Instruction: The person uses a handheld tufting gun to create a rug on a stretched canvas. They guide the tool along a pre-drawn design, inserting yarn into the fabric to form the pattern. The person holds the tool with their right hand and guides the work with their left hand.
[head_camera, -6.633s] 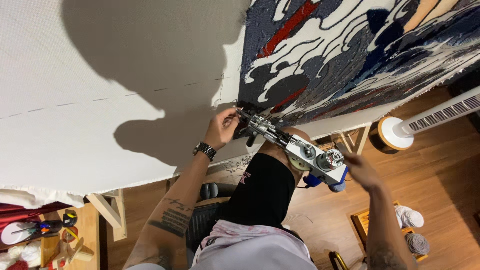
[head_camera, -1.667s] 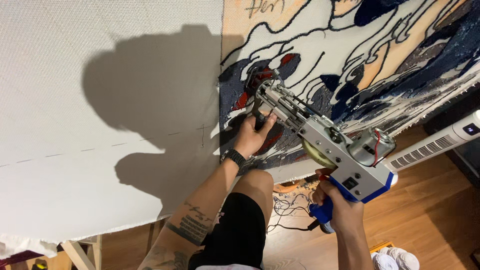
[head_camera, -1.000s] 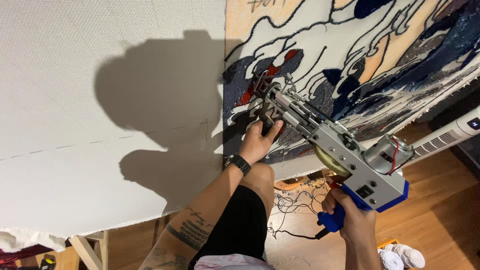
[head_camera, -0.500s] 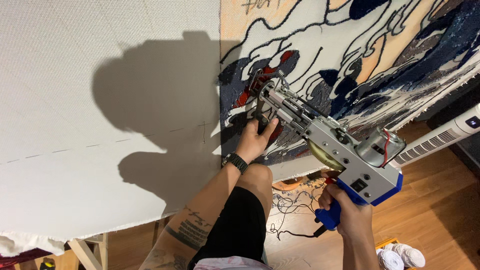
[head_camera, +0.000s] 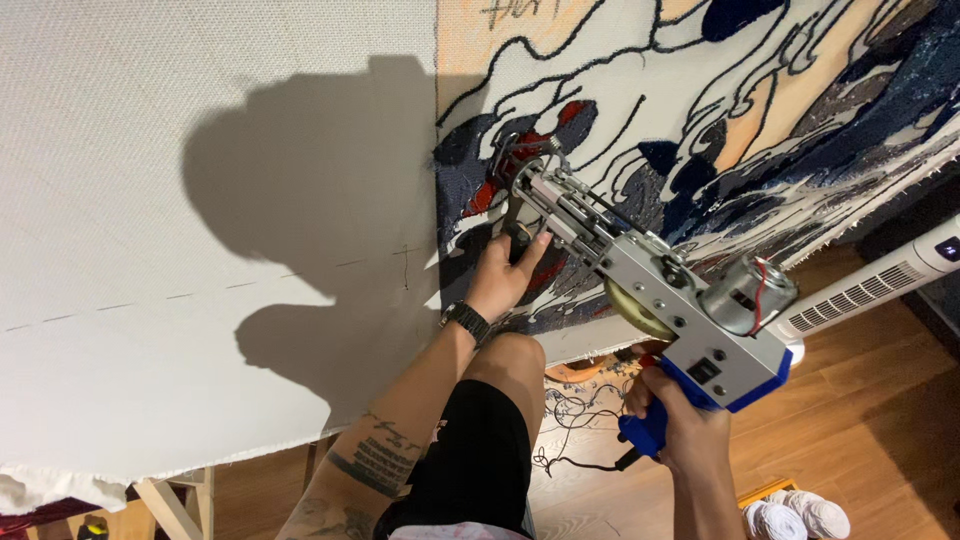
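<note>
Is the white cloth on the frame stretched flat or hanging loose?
Stretched flat: the white cloth shows no folds, and shadows lie smooth on it; only its bottom edge curls.

No packages or signs in view; only a small dark display panel with a faint light glow on the white tower fan (head_camera: 880, 285) at the right edge, plus dark handwriting-like marks on the canvas (head_camera: 520, 12) top.

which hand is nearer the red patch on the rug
Left. The left hand grips the tufting gun front handle just below the red patch; the right hand holds the blue rear grip, far lower.
</note>
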